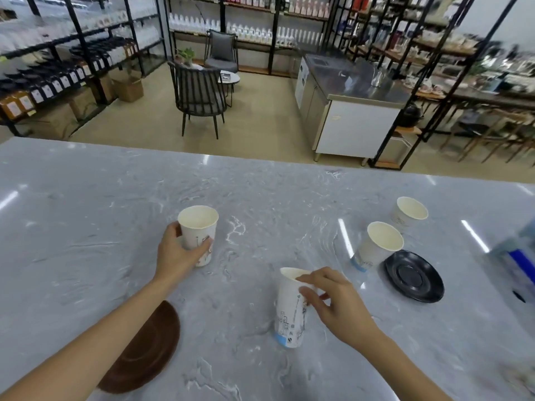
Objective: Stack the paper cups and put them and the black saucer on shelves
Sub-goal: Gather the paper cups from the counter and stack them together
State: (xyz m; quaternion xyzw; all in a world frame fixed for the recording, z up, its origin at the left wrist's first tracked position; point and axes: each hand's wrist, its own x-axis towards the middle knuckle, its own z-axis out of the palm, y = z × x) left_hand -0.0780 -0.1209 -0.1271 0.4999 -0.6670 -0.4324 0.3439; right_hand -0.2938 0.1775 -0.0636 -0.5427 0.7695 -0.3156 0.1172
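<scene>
Four paper cups stand upright and unstacked on the grey marbled counter, all open end up. Take the black saucer as the landmark: it lies flat at the right of the counter, with nothing on it.

The blue-based cup stands just to the left of the saucer, so close that I cannot tell whether they touch. The far cup stands behind the saucer, a little farther from the person, near the blue-based one but apart from it.

Well to the left of the saucer and nearer the person is the near cup. The right hand holds it at the top — fingers curled over the rim, thumb pressed on the side wall. Its blue base rests on or just above the counter; which, the view does not settle.

Farther left still, well apart from the saucer, is the left cup. The left hand is wrapped around its lower half, fingertips showing on its printed side.

A round brown coaster lies flat at the near left, partly hidden under the left forearm. At the right edge, beyond the saucer, is a blurred blue-and-white box. Past the counter — a shop floor with black shelves of bottles and bags.
</scene>
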